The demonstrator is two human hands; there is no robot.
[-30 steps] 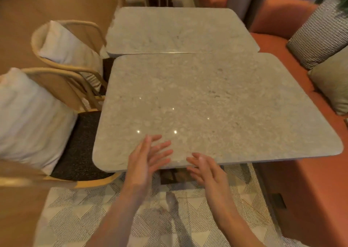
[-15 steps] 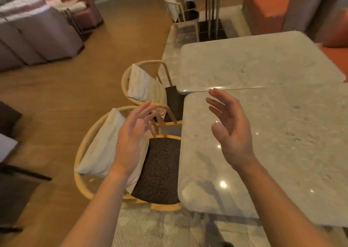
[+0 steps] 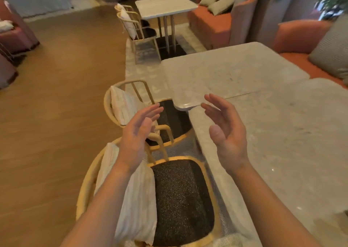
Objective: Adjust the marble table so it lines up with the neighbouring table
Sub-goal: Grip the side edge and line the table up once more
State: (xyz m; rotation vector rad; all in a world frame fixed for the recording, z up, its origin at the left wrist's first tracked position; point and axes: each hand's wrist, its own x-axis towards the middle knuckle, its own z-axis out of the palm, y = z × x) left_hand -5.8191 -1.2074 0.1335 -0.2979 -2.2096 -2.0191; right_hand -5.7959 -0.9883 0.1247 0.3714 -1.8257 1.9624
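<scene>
The near marble table [image 3: 282, 143] fills the right half of the view. The neighbouring marble table [image 3: 226, 73] lies beyond it, and a thin seam runs where their edges meet. Its left corner juts out further left than the near table's edge. My left hand [image 3: 137, 133] hovers open above the chairs, palm turned right. My right hand [image 3: 226, 131] hovers open over the near table's left edge, palm turned left. Neither hand touches a table.
Two wooden chairs with dark seats and white cushions, one near [image 3: 180, 199] and one further [image 3: 130, 105], stand along the tables' left side. An orange bench [image 3: 308, 65] with cushions runs along the right. A third table [image 3: 165, 5] with chairs stands beyond. Wood floor lies on the left.
My hands have lifted off the near table's front edge and now hang in the air. The view has swung left and up, bringing the chairs and the room into sight.
</scene>
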